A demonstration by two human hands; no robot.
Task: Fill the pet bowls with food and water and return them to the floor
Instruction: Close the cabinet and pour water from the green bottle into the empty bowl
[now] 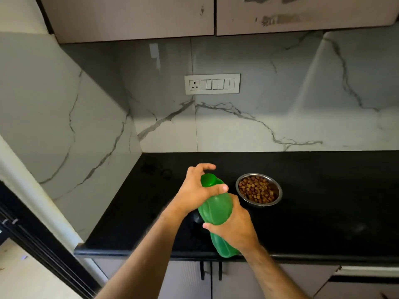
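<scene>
I see my right hand (pixel 235 226) wrapped around the green bottle (pixel 216 209) above the counter (pixel 323 212), my left hand (pixel 199 188) pinching its cap (pixel 208 180), kibble-filled bowl (pixel 258 189) just right of both hands

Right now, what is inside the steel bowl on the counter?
The steel bowl holds brown kibble covering its bottom; nothing else shows. No water bowl is visible.
</scene>
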